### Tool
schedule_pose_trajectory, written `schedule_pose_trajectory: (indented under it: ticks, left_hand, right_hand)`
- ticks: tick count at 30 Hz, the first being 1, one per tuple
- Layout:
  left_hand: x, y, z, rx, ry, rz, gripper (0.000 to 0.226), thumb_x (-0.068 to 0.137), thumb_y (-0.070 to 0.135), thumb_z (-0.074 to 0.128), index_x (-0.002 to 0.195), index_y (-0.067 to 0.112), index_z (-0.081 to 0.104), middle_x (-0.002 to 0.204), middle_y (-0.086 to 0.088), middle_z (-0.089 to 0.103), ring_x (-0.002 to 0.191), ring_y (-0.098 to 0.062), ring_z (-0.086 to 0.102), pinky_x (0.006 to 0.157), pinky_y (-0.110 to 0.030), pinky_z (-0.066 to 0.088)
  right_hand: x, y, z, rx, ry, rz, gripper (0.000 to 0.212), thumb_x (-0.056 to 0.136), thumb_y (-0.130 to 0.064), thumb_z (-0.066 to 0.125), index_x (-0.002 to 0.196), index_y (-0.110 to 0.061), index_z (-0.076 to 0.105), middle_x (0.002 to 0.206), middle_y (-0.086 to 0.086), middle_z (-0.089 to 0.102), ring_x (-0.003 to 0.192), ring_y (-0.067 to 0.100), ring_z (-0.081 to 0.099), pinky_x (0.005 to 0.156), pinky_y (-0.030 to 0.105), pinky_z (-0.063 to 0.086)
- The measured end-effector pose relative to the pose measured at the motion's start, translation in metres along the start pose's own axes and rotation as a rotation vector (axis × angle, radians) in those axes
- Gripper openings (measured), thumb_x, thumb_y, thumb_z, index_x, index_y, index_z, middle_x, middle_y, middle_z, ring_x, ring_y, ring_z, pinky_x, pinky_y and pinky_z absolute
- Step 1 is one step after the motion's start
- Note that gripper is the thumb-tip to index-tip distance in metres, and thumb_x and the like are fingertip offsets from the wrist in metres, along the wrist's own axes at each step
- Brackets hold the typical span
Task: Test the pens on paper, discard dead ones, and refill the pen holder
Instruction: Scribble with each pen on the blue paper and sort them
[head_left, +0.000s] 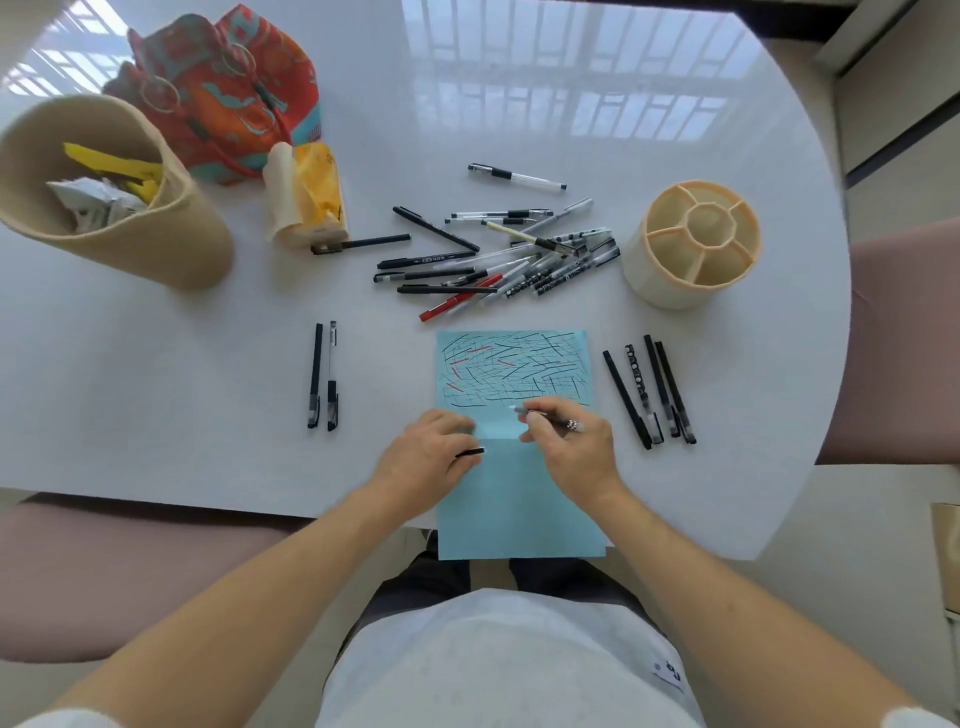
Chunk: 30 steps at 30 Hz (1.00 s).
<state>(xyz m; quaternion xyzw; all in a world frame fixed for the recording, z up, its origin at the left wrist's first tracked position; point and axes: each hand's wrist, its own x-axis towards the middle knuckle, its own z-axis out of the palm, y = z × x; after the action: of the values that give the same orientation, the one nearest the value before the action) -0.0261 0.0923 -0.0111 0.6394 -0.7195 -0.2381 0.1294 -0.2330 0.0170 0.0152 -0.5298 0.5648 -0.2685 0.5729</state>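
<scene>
Lower centre: right hand (574, 447) pinches pen (550, 418) near tip over blue paper (519, 499); left hand (431, 457) grips black cap (470, 452). Pen likely light, stiff, slick-barrelled.

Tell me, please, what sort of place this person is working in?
Probably a home or small office room: a glossy white round table reflecting a window, padded pink chairs beside it, and a beige waste bin on the tabletop.
</scene>
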Motion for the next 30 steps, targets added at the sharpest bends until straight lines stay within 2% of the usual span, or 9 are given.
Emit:
schedule_pose_trajectory:
  ticks: [3, 6, 12, 17, 20, 23, 25, 30]
  left_hand:
    - [-0.004, 0.000, 0.004, -0.002, 0.014, -0.025, 0.020, 0.093, 0.034, 0.065, 0.101, 0.019, 0.076, 0.122, 0.003, 0.064, 0.114, -0.021, 0.053, 0.090, -0.034, 0.049]
    - [-0.005, 0.002, 0.005, -0.006, 0.016, -0.017, 0.020, 0.093, 0.034, 0.065, 0.100, 0.019, 0.076, 0.123, 0.003, 0.062, 0.114, -0.021, 0.052, 0.092, -0.036, 0.049]
    - [-0.006, 0.003, 0.003, -0.005, -0.007, -0.042, 0.023, 0.095, 0.034, 0.061, 0.103, 0.018, 0.076, 0.126, 0.002, 0.061, 0.117, -0.020, 0.051, 0.096, -0.038, 0.048]
    - [-0.005, 0.001, 0.003, -0.021, -0.033, -0.059, 0.026, 0.097, 0.038, 0.058, 0.106, 0.020, 0.075, 0.128, 0.006, 0.060, 0.120, -0.016, 0.048, 0.097, -0.034, 0.048]
    - [-0.001, 0.002, 0.003, -0.052, -0.015, -0.086, 0.028, 0.097, 0.038, 0.057, 0.107, 0.019, 0.074, 0.123, 0.006, 0.063, 0.117, -0.014, 0.048, 0.097, -0.031, 0.047]
    - [0.002, 0.004, 0.001, -0.069, 0.014, -0.131, 0.028, 0.097, 0.040, 0.056, 0.107, 0.020, 0.073, 0.118, 0.008, 0.066, 0.113, -0.010, 0.050, 0.092, -0.020, 0.041]
    - [0.004, 0.007, 0.000, -0.078, 0.016, -0.145, 0.028, 0.097, 0.041, 0.056, 0.107, 0.021, 0.073, 0.116, 0.010, 0.066, 0.111, -0.009, 0.051, 0.089, -0.017, 0.037]
    - [0.007, 0.016, -0.002, -0.113, -0.009, -0.159, 0.026, 0.098, 0.041, 0.056, 0.108, 0.023, 0.071, 0.113, 0.013, 0.065, 0.108, -0.007, 0.053, 0.085, -0.019, 0.040]
  right_hand:
    - [0.000, 0.003, 0.019, -0.110, -0.003, -0.072, 0.022, 0.085, -0.023, 0.065, 0.086, -0.044, 0.072, 0.084, -0.013, 0.076, 0.078, 0.015, 0.074, 0.074, 0.047, 0.062]
    - [0.002, 0.006, 0.028, -0.258, 0.006, -0.140, 0.012, 0.087, -0.022, 0.066, 0.089, -0.034, 0.069, 0.081, -0.014, 0.072, 0.077, 0.009, 0.071, 0.074, 0.043, 0.059]
    - [0.005, 0.006, 0.029, -0.440, -0.002, -0.189, 0.003, 0.089, -0.017, 0.068, 0.091, -0.018, 0.069, 0.075, -0.006, 0.070, 0.069, 0.020, 0.067, 0.070, 0.043, 0.056]
    - [0.009, 0.005, 0.011, -0.329, 0.145, -0.110, 0.008, 0.086, -0.010, 0.068, 0.084, -0.017, 0.069, 0.071, -0.004, 0.070, 0.066, 0.017, 0.067, 0.066, 0.040, 0.056]
    - [0.005, 0.000, 0.007, -0.099, 0.136, -0.012, 0.009, 0.086, -0.007, 0.065, 0.084, -0.015, 0.068, 0.073, -0.002, 0.074, 0.070, 0.025, 0.071, 0.060, 0.039, 0.059]
    - [-0.002, -0.004, 0.003, 0.122, 0.048, 0.064, 0.002, 0.088, -0.003, 0.062, 0.087, -0.004, 0.064, 0.075, 0.007, 0.076, 0.066, 0.026, 0.072, 0.057, 0.032, 0.059]
    - [-0.006, -0.005, 0.002, 0.172, -0.017, 0.090, 0.001, 0.090, 0.002, 0.063, 0.089, 0.002, 0.063, 0.073, 0.013, 0.075, 0.065, 0.029, 0.070, 0.059, 0.036, 0.059]
    - [-0.010, -0.006, 0.000, 0.170, -0.056, 0.130, 0.007, 0.092, 0.005, 0.063, 0.088, 0.000, 0.064, 0.072, 0.018, 0.074, 0.064, 0.037, 0.068, 0.066, 0.047, 0.059]
